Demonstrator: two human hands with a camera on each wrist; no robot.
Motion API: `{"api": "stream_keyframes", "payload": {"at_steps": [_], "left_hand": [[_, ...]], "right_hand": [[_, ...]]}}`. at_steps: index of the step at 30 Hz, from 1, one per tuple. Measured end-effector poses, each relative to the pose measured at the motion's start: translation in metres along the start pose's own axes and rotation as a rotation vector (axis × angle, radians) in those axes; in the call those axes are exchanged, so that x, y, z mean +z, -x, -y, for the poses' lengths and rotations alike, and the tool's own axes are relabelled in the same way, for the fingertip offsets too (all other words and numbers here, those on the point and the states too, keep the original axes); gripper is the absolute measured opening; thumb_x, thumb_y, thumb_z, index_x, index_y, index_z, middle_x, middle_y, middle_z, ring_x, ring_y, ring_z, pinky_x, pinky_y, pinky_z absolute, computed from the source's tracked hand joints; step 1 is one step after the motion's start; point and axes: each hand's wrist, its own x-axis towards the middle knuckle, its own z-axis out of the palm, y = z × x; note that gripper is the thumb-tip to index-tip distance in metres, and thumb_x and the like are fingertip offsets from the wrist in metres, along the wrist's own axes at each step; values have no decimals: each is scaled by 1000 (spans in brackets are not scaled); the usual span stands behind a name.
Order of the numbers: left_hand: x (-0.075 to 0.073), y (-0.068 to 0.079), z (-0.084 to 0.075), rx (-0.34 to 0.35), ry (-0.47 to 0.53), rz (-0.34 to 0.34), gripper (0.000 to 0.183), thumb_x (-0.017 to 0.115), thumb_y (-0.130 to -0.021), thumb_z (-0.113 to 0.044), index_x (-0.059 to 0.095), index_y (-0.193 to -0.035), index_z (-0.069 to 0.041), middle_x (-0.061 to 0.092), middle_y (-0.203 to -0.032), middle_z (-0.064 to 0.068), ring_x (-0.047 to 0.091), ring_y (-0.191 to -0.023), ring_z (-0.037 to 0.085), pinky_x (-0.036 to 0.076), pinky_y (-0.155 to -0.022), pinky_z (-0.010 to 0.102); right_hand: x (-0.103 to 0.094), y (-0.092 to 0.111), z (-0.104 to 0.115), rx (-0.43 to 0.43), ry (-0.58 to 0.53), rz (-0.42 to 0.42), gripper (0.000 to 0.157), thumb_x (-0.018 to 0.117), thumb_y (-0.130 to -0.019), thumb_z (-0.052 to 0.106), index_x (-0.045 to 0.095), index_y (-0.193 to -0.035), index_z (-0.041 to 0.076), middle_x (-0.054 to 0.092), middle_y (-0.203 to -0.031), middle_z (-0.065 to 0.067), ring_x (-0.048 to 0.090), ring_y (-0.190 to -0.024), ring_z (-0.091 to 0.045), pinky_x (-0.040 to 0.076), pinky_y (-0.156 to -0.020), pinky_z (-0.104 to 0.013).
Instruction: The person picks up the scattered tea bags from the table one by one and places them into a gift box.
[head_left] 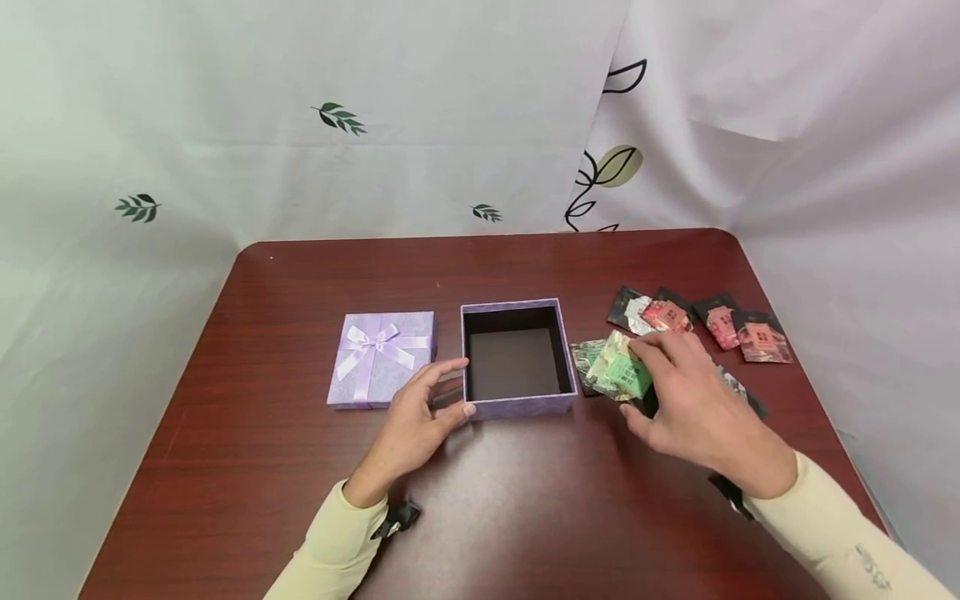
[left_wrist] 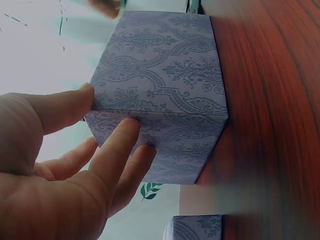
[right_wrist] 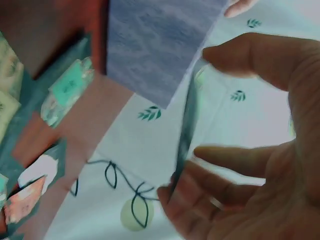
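The right hand point(head_left: 690, 408) pinches a green packet point(head_left: 624, 371) between thumb and bent fingers, just right of the purple box point(head_left: 525, 407). A light grip near the edges seems best, so that the packet does not bend. The left hand point(head_left: 412, 433), fingers spread, touches the box's left side; gentle pressure should steady it. Inside the box, only dark walls and bottom are seen. Its probable lid point(head_left: 382, 362), with a bow, lies left.

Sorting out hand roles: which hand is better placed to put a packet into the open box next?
Right, probably: the right hand pinches a packet just right of the open box. The left hand touches the box's left side and holds no packet, so it looks suited to steadying.
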Motion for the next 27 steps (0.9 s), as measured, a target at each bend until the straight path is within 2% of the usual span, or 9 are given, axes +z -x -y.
{"api": "stream_keyframes", "payload": {"at_steps": [8,14,18,27], "left_hand": [[0,-1,-1,-28,36,1,61,82,-91,-4,59,-147,-13,54,-154,17,64,-134,40,61,-98,37],[0,-2,-3,-39,74,12,63,80,-92,0,55,-149,-7,51,-157,22,62,-135,43,61,-97,34],[0,-2,-4,-44,80,15,62,79,-92,1,55,-150,-6,49,-158,24,61,-135,47,60,-97,32],[1,-1,-7,-50,44,-1,63,79,-92,0,55,-150,-5,54,-154,22,64,-133,43,61,-95,32]], "right_hand": [[-6,-40,4,-99,-96,106,77,91,-68,24,64,-135,-3,61,-126,-10,57,-116,-28,49,-97,-47],[5,-65,10,-180,-159,168,77,86,-72,21,61,-140,-4,59,-127,-10,54,-116,-27,51,-97,-44],[13,-77,15,-192,-168,209,78,84,-72,19,59,-142,-6,56,-129,-11,51,-118,-28,50,-97,-43],[34,-99,24,-235,-189,281,81,84,-71,18,58,-144,-5,55,-130,-11,50,-118,-28,49,-98,-43]]}}
